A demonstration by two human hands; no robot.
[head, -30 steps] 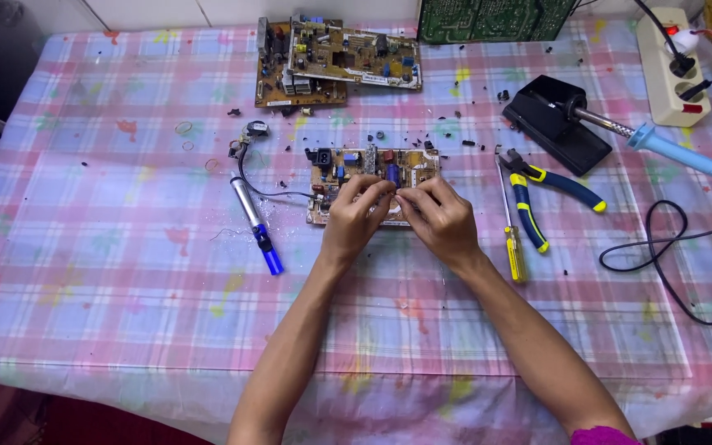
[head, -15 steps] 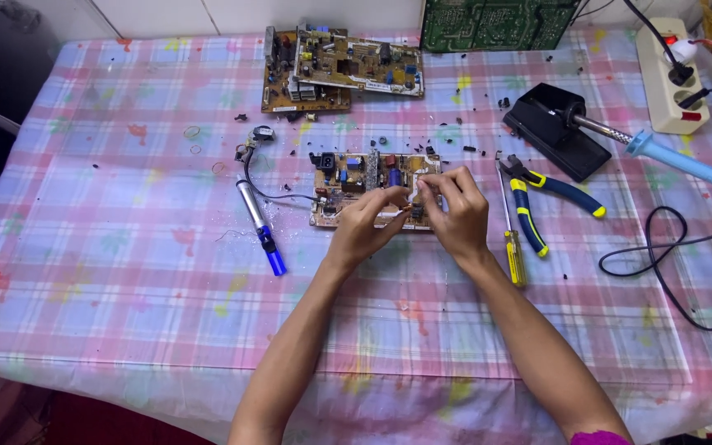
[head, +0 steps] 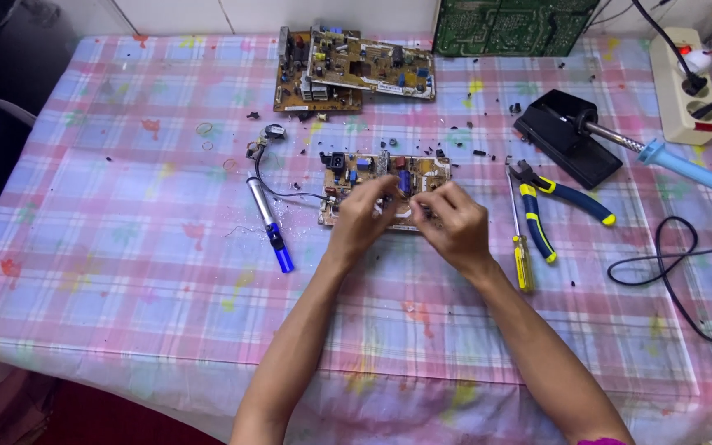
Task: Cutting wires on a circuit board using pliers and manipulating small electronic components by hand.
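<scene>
Across the whole view I see the table [head: 84,272] under its pink and blue checked cloth, and I take the small brown circuit board [head: 356,169] near its middle as my landmark. Beyond that board, toward the far edge, lie two stacked brown boards [head: 348,70], with a green board [head: 508,25] to their right. Right of the landmark sit a black soldering stand [head: 558,144] and a blue-handled soldering iron [head: 690,169], then blue and yellow pliers [head: 558,206] and a yellow-handled screwdriver [head: 521,247] closer in. Left of it lies a silver and blue desoldering pump [head: 267,222]. My left hand [head: 360,222] rests over the board's near edge, fingers curled and pinched toward the components. My right hand [head: 455,227] meets it just beside, fingertips drawn together; I cannot tell what, if anything, either pinch holds.
</scene>
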